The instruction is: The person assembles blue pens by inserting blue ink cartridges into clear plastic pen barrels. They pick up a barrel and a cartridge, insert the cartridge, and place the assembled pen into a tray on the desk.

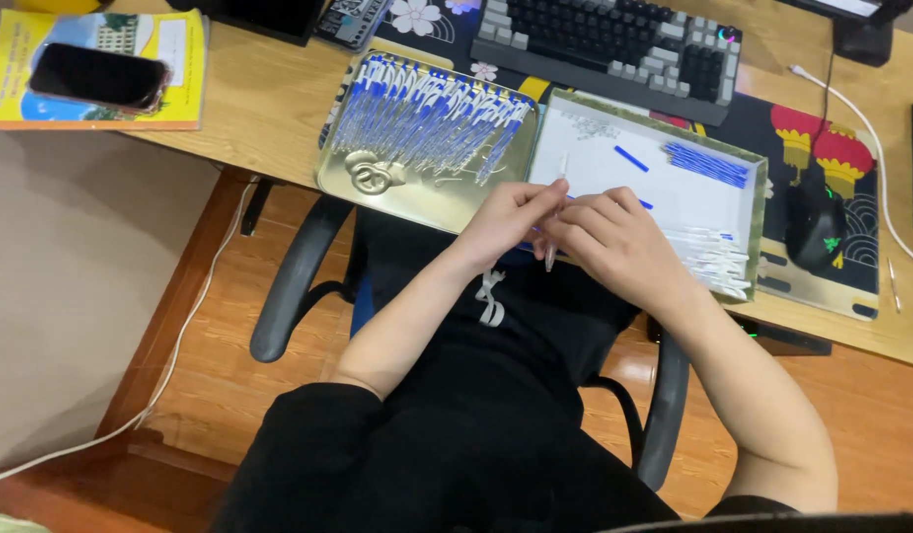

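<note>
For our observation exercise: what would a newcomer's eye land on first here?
Probably the two hands, left hand and right hand, meeting over a clear pen at the desk edge. Next, the gold tray of blue-and-white pens behind them, left of a white tray.

A dark-screened phone (98, 76) lies on a yellow booklet (96, 67) at the desk's far left.

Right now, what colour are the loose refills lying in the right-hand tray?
Blue refills on the tray's white lining, clearest in the head view.
</note>
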